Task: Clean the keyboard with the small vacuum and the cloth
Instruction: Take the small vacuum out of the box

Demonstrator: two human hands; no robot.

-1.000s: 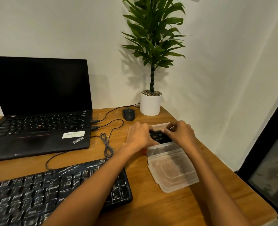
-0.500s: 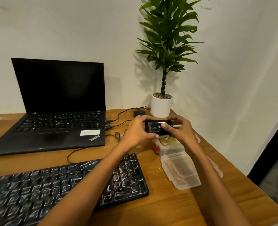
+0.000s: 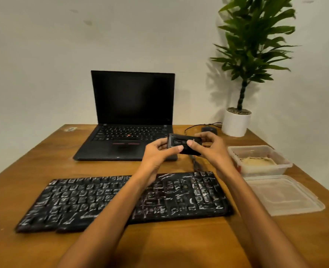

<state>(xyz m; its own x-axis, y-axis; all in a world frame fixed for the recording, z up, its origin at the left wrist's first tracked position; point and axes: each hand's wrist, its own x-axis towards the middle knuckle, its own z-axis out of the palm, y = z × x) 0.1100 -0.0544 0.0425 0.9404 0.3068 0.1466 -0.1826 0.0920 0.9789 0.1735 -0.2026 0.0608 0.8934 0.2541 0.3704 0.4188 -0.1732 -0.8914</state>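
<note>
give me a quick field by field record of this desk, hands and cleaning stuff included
left hand: grips the left end of the small vacuum
right hand: grips its right end, thumb on its face
small vacuum: black, held above the table, between laptop and keyboard
keyboard: black, streaked with white dust, nearest the person
cloth: pale, lying inside the open container
lid: on the table in front of the container
laptop: open, screen dark
other: mouse and potted plant at far right

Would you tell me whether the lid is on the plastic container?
No, the lid lies on the desk in front of the open container.
</note>
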